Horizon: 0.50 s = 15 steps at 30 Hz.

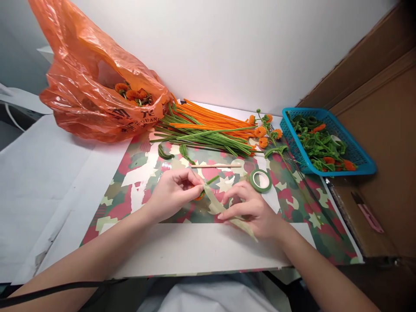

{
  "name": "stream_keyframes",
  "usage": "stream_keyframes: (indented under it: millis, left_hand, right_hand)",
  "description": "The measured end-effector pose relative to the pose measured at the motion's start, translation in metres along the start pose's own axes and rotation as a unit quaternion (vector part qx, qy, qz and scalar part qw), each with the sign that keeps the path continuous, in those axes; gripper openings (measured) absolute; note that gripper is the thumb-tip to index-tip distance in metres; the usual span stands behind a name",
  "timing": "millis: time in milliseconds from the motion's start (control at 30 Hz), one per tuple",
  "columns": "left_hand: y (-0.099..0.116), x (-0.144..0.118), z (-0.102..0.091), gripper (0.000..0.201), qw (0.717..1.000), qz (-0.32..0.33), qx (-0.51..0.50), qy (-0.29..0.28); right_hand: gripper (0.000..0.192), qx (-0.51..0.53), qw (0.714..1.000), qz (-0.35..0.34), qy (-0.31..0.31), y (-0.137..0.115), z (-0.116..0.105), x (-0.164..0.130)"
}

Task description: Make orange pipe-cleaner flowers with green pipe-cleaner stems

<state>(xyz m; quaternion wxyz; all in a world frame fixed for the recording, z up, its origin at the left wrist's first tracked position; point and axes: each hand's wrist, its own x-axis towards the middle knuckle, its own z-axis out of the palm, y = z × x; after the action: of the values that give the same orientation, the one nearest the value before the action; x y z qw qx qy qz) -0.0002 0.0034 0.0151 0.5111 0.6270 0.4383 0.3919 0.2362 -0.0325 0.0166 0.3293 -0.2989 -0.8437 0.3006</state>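
My left hand [173, 191] pinches a small orange pipe-cleaner flower [199, 196] with a short green stem [212, 179] over the patterned board [139, 173]. My right hand [251, 210] holds a strip of pale green floral tape [224, 209] that runs from the flower's base down and to the right, under my fingers. A roll of green tape [260, 180] lies just beyond my right hand. A thin wooden stick [216, 165] lies flat behind both hands.
A bundle of orange and green pipe cleaners [208, 128] lies at the back. An orange plastic bag [94, 86] with finished flowers sits back left. A blue basket [325, 141] of green and orange pieces stands right, beside cardboard [373, 130] and a pink cutter [368, 214]. Finished flower stems [264, 130] lie by the basket.
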Motion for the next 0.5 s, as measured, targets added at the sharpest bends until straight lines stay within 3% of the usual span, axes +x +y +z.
stream_keyframes:
  millis: [67,200,300,367,500]
  left_hand:
    - [0.002,-0.001,0.0,0.015,0.985,0.125,0.114,0.02]
    - [0.0,-0.004,0.003,0.018,0.878,0.349,0.324,0.042]
    - [-0.002,-0.006,0.006,0.018,0.831,0.401,0.383,0.042]
    - [-0.002,-0.008,0.007,0.016,0.816,0.417,0.398,0.048]
    - [0.0,-0.01,0.006,0.014,0.802,0.435,0.405,0.063]
  right_hand:
    - [0.019,0.026,0.998,0.052,-0.012,0.001,-0.01,-0.003]
    - [0.044,0.144,0.973,0.13,0.124,-0.005,-0.009,0.005]
    - [0.028,0.108,0.951,0.26,0.126,-0.011,0.014,0.019]
    - [0.023,0.167,0.923,0.325,0.119,-0.013,0.03,0.028]
    - [0.027,0.263,0.889,0.353,0.124,-0.013,0.041,0.034]
